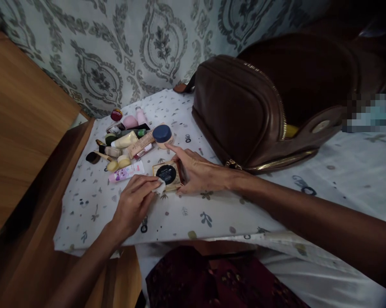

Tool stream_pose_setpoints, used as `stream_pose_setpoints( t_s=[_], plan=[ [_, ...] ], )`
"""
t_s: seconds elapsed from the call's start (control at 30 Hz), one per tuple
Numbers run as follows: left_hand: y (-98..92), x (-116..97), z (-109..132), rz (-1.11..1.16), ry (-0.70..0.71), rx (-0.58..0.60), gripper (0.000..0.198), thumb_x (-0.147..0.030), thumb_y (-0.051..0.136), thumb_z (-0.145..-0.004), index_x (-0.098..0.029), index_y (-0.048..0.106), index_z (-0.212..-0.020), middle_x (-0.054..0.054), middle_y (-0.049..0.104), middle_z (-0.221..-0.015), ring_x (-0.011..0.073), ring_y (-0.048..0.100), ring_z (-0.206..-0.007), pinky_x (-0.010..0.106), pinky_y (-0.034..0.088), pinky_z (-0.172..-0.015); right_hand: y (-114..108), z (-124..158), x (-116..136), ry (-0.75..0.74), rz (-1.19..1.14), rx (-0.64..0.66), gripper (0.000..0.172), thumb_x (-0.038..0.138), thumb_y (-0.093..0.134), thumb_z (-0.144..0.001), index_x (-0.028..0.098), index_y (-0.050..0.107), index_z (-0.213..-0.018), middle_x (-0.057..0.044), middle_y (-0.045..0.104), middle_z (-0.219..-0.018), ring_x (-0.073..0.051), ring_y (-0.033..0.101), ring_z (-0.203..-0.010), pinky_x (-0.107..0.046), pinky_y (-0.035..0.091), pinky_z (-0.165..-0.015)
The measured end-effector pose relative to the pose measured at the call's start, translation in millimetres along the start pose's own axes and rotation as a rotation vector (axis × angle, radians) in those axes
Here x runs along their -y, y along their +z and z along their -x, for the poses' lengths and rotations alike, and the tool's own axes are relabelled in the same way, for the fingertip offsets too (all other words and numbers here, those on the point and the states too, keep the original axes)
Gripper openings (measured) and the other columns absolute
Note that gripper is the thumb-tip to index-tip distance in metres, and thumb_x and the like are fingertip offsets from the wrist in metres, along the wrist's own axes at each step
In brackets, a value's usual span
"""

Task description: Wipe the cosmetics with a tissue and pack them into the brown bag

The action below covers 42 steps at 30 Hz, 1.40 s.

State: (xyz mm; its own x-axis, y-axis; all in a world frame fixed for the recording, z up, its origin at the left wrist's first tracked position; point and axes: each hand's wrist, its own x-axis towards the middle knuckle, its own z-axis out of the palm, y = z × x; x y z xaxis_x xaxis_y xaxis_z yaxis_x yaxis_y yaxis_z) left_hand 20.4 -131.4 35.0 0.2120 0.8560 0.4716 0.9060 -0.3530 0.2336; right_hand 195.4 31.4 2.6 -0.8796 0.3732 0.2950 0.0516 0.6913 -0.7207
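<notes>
One gold box (166, 174), partly hidden by right hand (201, 171).

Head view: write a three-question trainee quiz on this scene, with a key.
1. Multiple choice: which hand holds the white wad? A) left B) right
2. True or false: in the picture, the blue-lidded jar stands left of the brown bag.
3. Fill in: the round label on the gold box is ____.

Key: 1. A, the left hand. 2. True. 3. Black.
</notes>
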Motion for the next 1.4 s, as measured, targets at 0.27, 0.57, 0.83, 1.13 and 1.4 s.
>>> stream_pose_setpoints(
  t_s=[0.27,0.57,0.83,1.13,1.4],
  plan=[
    [27.5,-11.7,-38.3,0.021,0.087,0.055,0.026,-0.012,0.046,-0.096,-0.016,0.066,-0.113,0.01,0.068,-0.107,0.0221,0.059,-0.103,0.04,0.054,-0.087,5.9,-1.3,-9.3,-0.053,0.045,-0.043,0.124,0.03,0.081,-0.059,0.022,0.005,-0.157,-0.011,0.062,-0.112,-0.03,0.059,-0.102,-0.045,0.048,-0.087],
    [12.9,21.4,-20.7,-0.018,-0.187,0.038,0.03,-0.014,0.048,-0.095,-0.019,0.064,-0.12,0.009,0.069,-0.118,0.0229,0.062,-0.11,0.044,0.052,-0.096,0.3,-0.6,2.5,-0.013,0.034,-0.015,0.12,0.028,0.078,-0.062,0.016,0.005,-0.157,-0.011,0.067,-0.108,-0.032,0.06,-0.107,-0.046,0.046,-0.093],
    [14.5,-15.1,18.8,-0.143,-0.009,0.035,0.056,0.0,0.039,-0.091,-0.021,0.043,-0.143,0.013,0.058,-0.137,0.0253,0.048,-0.133,0.052,0.048,-0.105,3.0,-0.6,-1.6,-0.021,0.053,-0.029,0.118,0.029,0.077,-0.062,0.017,0.007,-0.156,-0.012,0.064,-0.112,-0.033,0.058,-0.108,-0.052,0.045,-0.095],
    [36.1,-20.8,-25.1,-0.141,0.086,0.056,0.038,-0.006,0.042,-0.092,-0.011,0.058,-0.126,0.016,0.066,-0.126,0.0282,0.058,-0.123,0.047,0.053,-0.096,5.8,-0.5,-8.3,-0.053,-0.009,-0.036,0.122,0.031,0.079,-0.059,0.018,0.007,-0.156,-0.013,0.061,-0.112,-0.032,0.057,-0.105,-0.049,0.045,-0.093],
    [19.7,17.9,-24.2,0.043,-0.254,0.049,0.035,-0.016,0.042,-0.095,-0.015,0.061,-0.125,0.013,0.065,-0.129,0.0239,0.059,-0.121,0.046,0.047,-0.104,3.7,-0.1,-0.7,-0.008,0.016,-0.017,0.121,0.029,0.08,-0.059,0.016,0.01,-0.156,-0.017,0.057,-0.124,-0.036,0.051,-0.119,-0.052,0.043,-0.098]
  ],
)
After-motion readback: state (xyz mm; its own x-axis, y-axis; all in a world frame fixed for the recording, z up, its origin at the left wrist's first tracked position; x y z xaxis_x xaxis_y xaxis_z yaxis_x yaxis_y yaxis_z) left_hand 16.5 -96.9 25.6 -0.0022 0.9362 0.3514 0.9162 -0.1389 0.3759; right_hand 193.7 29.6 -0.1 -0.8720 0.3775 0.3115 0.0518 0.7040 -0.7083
